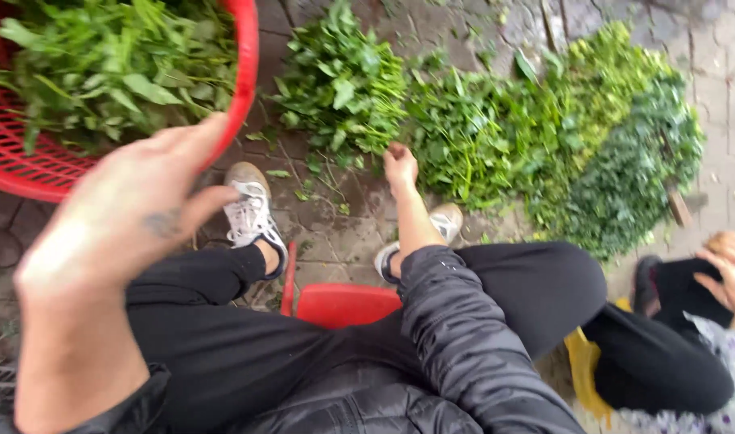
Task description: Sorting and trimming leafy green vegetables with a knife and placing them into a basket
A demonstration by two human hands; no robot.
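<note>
Blurring left hand, right hand fingers hidden in greens

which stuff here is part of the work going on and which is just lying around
In use:
- left hand, raised by the red basket of greens
- right hand, reaching into the leaf pile on the ground

Lying about:
- dark greens at right
- red stool
- another person's hands
- yellow bag

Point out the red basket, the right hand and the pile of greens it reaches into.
red basket [247, 72], head view, on its right rim.
right hand [400, 167], head view, on the back of the hand.
pile of greens [343, 80], head view, on its leafy middle.
</note>
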